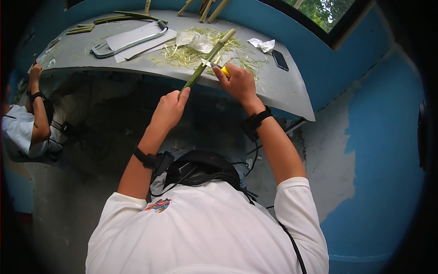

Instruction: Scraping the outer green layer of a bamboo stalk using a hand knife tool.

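Note:
My left hand point(169, 109) is wrapped around the lower end of a bamboo stick point(195, 75), which slants up and away over the table's near edge. The stick is green along its lower part and pale tan toward the far end. My right hand point(241, 84) grips a knife by its yellow handle point(226, 71). Its blade meets the stick about midway, where a pale peeled patch shows. Beneath and around the stick's far half, thin green shavings point(175, 55) are scattered across the grey table point(278, 89), with crumpled white paper point(200, 43) among them.
Left on the table are a metal-framed saw point(132, 44), white sheets point(148, 33), green stalks point(132, 16) and short sticks point(81, 29). A phone point(280, 60) and crumpled tissue point(262, 44) lie right. More bamboo pieces point(217, 11) stand behind. Another person point(23, 132) works at far left.

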{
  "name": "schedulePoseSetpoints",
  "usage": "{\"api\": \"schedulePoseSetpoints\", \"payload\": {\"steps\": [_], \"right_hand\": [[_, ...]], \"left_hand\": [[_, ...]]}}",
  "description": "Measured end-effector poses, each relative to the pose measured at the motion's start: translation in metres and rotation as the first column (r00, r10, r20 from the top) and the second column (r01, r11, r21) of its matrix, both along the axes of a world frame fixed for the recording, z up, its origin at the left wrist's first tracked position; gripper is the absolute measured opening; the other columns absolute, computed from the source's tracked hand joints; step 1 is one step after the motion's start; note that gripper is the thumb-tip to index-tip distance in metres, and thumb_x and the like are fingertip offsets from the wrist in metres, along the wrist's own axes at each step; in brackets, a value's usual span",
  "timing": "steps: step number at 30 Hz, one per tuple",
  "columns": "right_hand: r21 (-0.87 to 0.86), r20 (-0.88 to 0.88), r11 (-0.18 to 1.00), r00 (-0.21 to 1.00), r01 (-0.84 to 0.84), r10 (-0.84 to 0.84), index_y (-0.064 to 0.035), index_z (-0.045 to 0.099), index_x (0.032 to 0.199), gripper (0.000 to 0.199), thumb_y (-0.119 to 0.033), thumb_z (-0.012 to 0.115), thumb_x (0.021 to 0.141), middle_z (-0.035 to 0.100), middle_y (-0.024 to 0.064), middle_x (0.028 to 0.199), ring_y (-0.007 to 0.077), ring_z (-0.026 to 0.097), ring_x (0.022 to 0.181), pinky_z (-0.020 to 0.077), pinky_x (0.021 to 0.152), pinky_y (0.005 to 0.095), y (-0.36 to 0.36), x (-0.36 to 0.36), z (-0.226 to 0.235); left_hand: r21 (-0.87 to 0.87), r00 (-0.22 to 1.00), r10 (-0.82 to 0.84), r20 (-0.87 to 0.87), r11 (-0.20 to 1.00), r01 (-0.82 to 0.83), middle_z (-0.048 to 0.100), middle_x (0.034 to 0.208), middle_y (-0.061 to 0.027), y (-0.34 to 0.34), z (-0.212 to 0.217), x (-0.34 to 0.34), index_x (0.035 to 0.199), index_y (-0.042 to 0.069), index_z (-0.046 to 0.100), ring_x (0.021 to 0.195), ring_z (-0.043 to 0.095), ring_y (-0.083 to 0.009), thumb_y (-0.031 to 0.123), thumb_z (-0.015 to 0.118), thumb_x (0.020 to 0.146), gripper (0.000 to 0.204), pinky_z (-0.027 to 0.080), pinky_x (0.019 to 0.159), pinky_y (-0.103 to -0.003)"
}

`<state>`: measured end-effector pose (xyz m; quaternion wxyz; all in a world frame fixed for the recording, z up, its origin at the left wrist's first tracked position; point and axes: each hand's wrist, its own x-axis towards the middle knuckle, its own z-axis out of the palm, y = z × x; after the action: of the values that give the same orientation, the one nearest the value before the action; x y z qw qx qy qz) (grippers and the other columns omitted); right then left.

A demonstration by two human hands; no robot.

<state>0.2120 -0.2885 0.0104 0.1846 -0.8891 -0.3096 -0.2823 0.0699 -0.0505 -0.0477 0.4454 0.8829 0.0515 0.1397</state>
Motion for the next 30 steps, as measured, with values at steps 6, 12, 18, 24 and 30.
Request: {"api": "schedulePoseSetpoints", "payload": {"steps": [6,12,18,24,30], "right_hand": [[0.012,0.032,1.0,0.999,-0.024,0.024,-0.007,0.068,0.079,0.067,-0.068,0.068,0.109,0.073,0.0183,0.069,0.0428,0.077,0.069,0.0602,0.065,0.0531,-0.002,-0.003,-0.001],[0.061,0.05,0.998,0.999,-0.022,0.019,-0.0074,0.066,0.08,0.066,-0.066,0.069,0.109,0.069,0.0184,0.069,0.0449,0.073,0.069,0.055,0.064,0.0552,0.0,-0.004,-0.003],[0.036,0.104,0.999,0.994,-0.024,0.02,-0.0065,0.069,0.08,0.063,-0.064,0.073,0.106,0.074,0.0192,0.076,0.0423,0.076,0.073,0.0588,0.066,0.0535,0.0,-0.003,-0.002],[0.001,0.049,0.997,0.996,-0.074,0.074,-0.0055,0.07,0.082,0.064,-0.064,0.073,0.107,0.074,0.0196,0.075,0.0438,0.076,0.073,0.0589,0.067,0.0546,0.002,-0.005,-0.003],[-0.056,0.008,0.998,0.999,-0.039,0.039,-0.0053,0.072,0.082,0.064,-0.064,0.071,0.108,0.075,0.0212,0.075,0.0446,0.077,0.075,0.0598,0.068,0.0546,0.009,-0.009,0.003]], "left_hand": [[-0.157,0.996,-0.091,-0.011,0.984,0.089,0.067,0.085,-0.0134,-0.005,-0.003,0.03,0.105,-0.002,0.07,0.072,0.066,-0.0285,0.055,0.05,0.123,0.063,0.053,0.068,-0.043],[-0.473,0.948,-0.301,-0.101,0.853,0.221,0.06,0.082,-0.0001,0.0,0.005,0.033,0.109,0.003,0.069,0.068,0.06,-0.0112,0.053,0.049,0.123,0.056,0.05,0.062,-0.03],[-0.524,0.938,-0.319,-0.138,0.827,0.204,0.06,0.075,-0.0001,-0.003,0.009,0.029,0.1,0.005,0.066,0.061,0.06,-0.0128,0.059,0.051,0.122,0.06,0.051,0.059,-0.031],[-0.613,0.925,-0.341,-0.166,0.771,0.174,0.056,0.07,0.0017,-0.001,0.013,0.031,0.092,0.008,0.064,0.057,0.056,-0.0102,0.063,0.057,0.119,0.061,0.046,0.054,-0.029],[-0.644,0.93,-0.337,-0.147,0.747,0.169,0.052,0.073,0.0048,0.002,0.012,0.03,0.09,0.012,0.06,0.059,0.049,-0.007,0.062,0.062,0.117,0.056,0.038,0.053,-0.026]]}}
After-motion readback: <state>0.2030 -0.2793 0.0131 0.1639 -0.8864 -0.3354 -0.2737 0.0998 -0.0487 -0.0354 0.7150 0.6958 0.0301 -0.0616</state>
